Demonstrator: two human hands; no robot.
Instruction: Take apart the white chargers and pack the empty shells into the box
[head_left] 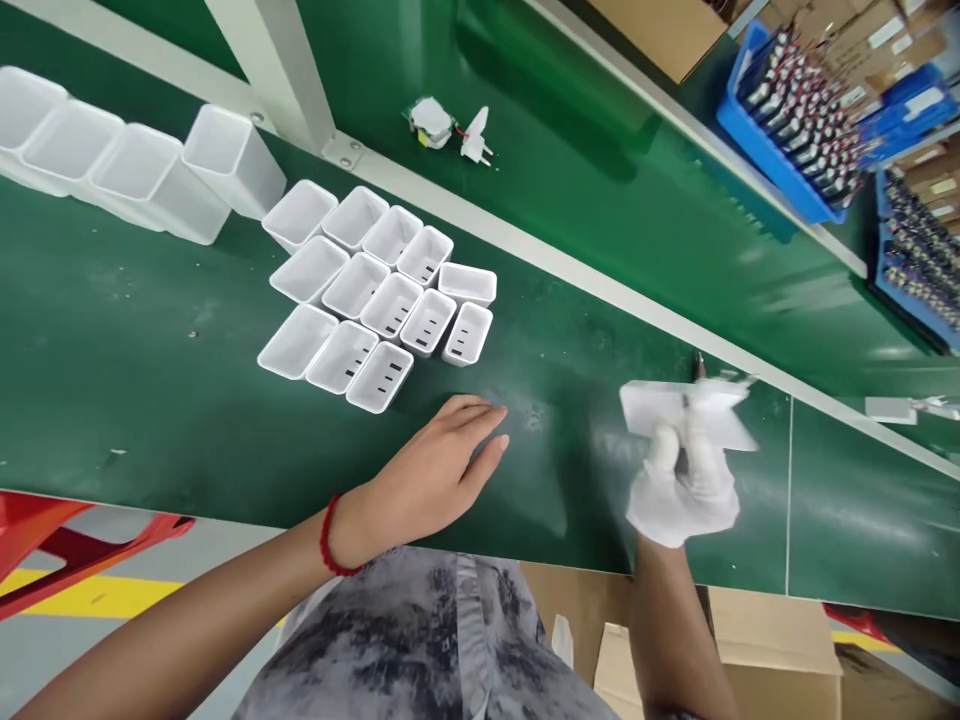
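My left hand (435, 465) is bare, with a red cord bracelet (330, 535) at the wrist. Its fingers stretch to the right, low over the green table (187, 400), and hold nothing. Just beyond it stand several open white plastic cases (381, 378) in rows, some with dark slots in the bottom. My right hand (682, 495) wears a white glove. Its thumb and fingers grip a flat white plastic piece (649, 405), which is smeared by motion. Behind that piece, the tip of a dark, thin thing (700, 366) shows, mostly hidden.
Taller white containers (150, 175) stand at the back left beside a metal post (281, 80). Beyond the rail lie a small white device (431, 122) and a white plug (475, 138). Blue trays (780, 130) full of small parts are at the upper right. Cardboard boxes (772, 640) sit below the table.
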